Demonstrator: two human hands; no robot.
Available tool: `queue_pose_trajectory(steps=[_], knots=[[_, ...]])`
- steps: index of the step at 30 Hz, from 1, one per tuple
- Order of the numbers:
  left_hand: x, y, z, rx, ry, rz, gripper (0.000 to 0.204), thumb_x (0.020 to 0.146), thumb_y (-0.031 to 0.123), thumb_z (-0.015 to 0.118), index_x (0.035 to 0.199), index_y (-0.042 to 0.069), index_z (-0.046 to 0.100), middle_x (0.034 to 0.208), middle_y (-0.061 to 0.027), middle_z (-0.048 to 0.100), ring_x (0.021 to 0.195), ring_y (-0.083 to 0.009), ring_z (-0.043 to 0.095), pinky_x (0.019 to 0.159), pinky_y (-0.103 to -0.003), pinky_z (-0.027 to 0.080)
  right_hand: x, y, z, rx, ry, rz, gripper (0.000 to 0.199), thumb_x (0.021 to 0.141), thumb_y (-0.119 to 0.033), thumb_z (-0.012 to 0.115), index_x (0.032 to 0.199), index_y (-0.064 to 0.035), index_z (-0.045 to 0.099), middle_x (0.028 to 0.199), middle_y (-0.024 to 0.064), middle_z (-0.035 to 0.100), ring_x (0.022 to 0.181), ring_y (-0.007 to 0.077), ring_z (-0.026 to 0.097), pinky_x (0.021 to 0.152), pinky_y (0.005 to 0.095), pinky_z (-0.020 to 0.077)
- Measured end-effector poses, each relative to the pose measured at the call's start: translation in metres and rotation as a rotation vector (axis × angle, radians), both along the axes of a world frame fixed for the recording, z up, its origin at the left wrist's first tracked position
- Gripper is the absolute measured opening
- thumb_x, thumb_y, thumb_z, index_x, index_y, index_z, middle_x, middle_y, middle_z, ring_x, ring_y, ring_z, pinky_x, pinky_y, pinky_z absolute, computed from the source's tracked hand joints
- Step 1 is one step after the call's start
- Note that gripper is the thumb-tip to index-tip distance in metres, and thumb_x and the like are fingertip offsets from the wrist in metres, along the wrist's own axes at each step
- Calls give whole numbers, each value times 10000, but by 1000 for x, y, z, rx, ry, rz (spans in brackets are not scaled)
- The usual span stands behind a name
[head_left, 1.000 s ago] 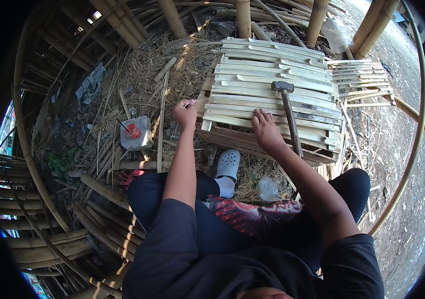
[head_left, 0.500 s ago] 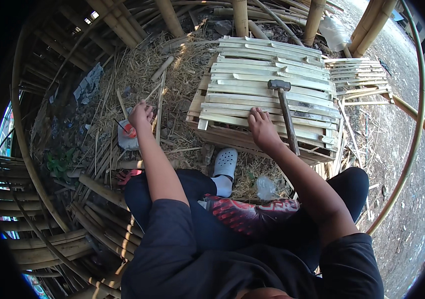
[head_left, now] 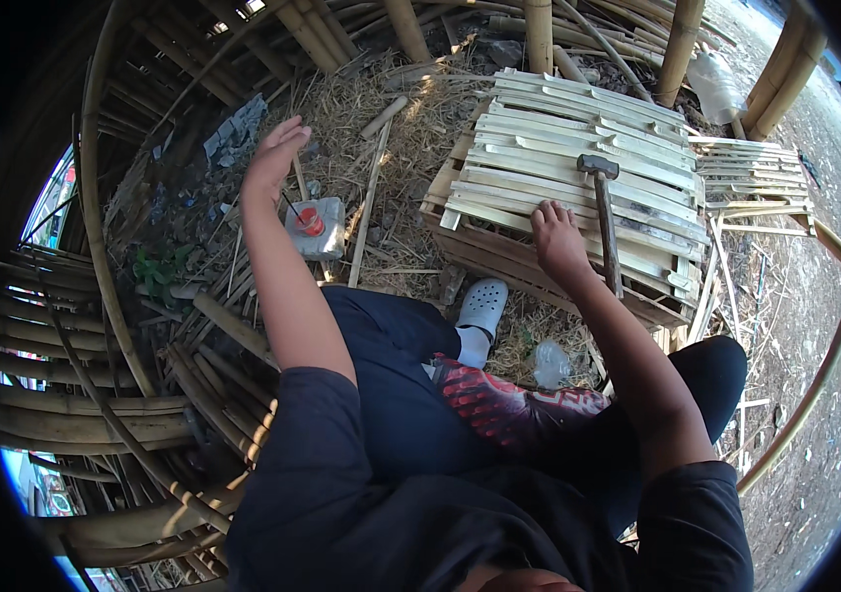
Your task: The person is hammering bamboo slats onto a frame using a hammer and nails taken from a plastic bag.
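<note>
A slatted bamboo crate (head_left: 529, 178) lies ahead of me to the right, its top made of pale split strips. My right hand (head_left: 560, 242) rests on the near strips with its fingers laid over them, holding nothing visible. Beside it, a hammer (head_left: 598, 166) with a dark metal head and wooden handle lies across the crate top. My left hand (head_left: 272, 163) is raised at the left, fingers stretched out and nothing seen in them. Below that hand, a small red container (head_left: 310, 221) with a thin dark stick stands on a grey block (head_left: 329, 243).
Bamboo poles (head_left: 539, 39) rise behind the crate. A second slatted panel (head_left: 751, 168) sits at the right. Straw and loose bamboo pieces (head_left: 371, 202) litter the ground. A clear plastic bag (head_left: 550, 365) lies near my shoe (head_left: 482, 308).
My left hand has lifted, its fingers opening out, and the red container now shows fully. My right hand stays on the crate. The whole view has shifted, moving the scene rightward.
</note>
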State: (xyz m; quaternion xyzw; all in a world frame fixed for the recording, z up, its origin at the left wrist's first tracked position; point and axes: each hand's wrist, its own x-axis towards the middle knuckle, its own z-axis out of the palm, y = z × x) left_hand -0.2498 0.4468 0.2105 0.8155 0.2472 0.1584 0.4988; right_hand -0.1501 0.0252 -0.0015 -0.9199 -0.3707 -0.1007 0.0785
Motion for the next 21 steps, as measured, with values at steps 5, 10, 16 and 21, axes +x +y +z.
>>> queue_pose_trajectory(steps=[5, 10, 16, 21], knots=[[-30, -18, 13, 103, 316, -288, 690, 936, 357, 681, 1509, 85, 407, 1493, -143, 491, 1386, -233, 449, 1114, -361, 362, -10, 9, 15, -32, 40, -74, 299, 881, -49, 512, 1169, 5, 572, 1421, 236, 481, 1416, 395, 368, 1148, 705, 185], [-75, 4, -53, -4, 441, -462, 640, 970, 350, 642, 1519, 120, 407, 1458, -120, 530, 1331, -186, 503, 1079, -315, 399, -6, 10, 12, -11, 65, -87, 397, 861, -35, 530, 1253, 26, 552, 1488, 257, 422, 1455, 383, 315, 1165, 691, 149], [-140, 31, -136, -109, 528, -340, 694, 936, 391, 682, 1499, 80, 422, 1427, -123, 558, 1308, -193, 520, 1068, -340, 395, -15, 4, 19, -26, 98, -97, 454, 826, -92, 588, 1264, 27, 564, 1500, 252, 409, 1466, 398, 290, 1134, 732, 161], [-175, 25, -212, -252, 628, -78, 684, 897, 455, 692, 1457, 117, 492, 1412, -89, 574, 1286, -182, 532, 1010, -295, 415, -24, 5, 15, -112, 81, -96, 477, 842, -189, 640, 1257, 36, 570, 1504, 254, 401, 1471, 403, 277, 1129, 741, 152]])
